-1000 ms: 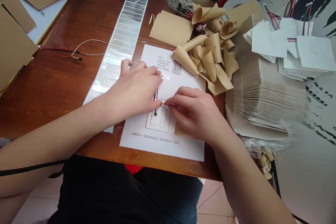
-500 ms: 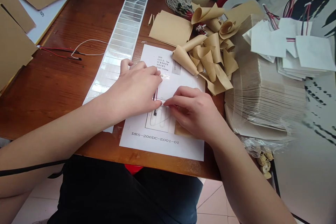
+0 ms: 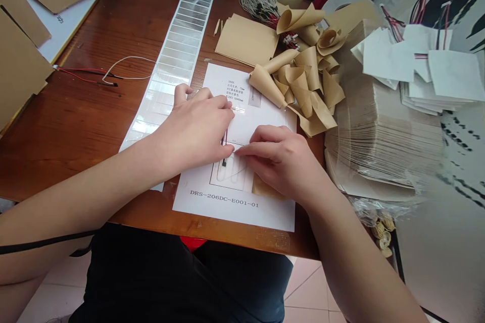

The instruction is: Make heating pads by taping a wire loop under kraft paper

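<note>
Head view: both hands are holding position versus a second ago, left hand (image 3: 197, 128) lying palm-down, fingers spread, right hand (image 3: 284, 159) pinching its fingertips (can't tell on what), red-and-black leads (image 3: 224, 162) running under the left thumb on the printed sheet (image 3: 265, 216).

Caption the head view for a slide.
Left hand and right hand close together over a white printed paper sheet, red and black wires by left thumb, curled brown paper nearby.
</note>
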A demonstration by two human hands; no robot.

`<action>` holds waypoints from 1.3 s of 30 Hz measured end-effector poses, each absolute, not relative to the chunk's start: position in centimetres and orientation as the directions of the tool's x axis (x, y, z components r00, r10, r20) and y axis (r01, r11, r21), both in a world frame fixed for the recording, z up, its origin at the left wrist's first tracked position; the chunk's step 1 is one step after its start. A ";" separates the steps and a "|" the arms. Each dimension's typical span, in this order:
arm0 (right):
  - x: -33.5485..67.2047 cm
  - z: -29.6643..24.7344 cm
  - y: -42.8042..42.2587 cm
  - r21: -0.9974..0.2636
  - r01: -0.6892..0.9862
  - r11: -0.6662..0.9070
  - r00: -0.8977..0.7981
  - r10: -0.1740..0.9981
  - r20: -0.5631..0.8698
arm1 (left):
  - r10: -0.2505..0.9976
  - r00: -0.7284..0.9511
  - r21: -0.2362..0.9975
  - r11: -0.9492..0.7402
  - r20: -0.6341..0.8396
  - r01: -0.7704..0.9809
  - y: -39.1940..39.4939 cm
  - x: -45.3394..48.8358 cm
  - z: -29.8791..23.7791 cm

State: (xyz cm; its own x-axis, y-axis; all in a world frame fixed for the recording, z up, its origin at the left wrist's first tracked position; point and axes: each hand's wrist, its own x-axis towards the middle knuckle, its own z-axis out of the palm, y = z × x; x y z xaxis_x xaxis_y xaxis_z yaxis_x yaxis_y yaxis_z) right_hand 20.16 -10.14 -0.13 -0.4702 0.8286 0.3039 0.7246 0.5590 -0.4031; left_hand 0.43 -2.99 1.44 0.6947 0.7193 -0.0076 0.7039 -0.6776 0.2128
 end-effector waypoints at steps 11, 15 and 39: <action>20.1 -0.2 -10.3 -0.321 0.755 0.571 -0.497 0.819 0.288 | 0.710 0.703 0.213 -0.683 -0.030 0.699 -3.0 0.3 1.8; 19.9 -0.2 -10.5 -0.305 0.775 0.554 -0.503 0.832 0.234 | 0.713 0.700 0.219 -0.678 -0.040 0.702 -3.1 0.4 1.9; 20.6 0.8 -10.3 -0.403 0.750 0.524 -0.483 0.851 0.208 | 0.732 0.681 0.225 -0.662 -0.012 0.715 -3.4 0.6 1.8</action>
State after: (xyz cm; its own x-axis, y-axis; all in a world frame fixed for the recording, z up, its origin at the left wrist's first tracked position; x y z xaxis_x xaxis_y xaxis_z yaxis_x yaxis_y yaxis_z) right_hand 20.55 -10.32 0.80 -0.4830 0.8505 0.2081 0.7499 0.5245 -0.4031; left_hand 0.59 -3.39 1.83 0.6814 0.7318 -0.0119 0.7149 -0.6619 0.2253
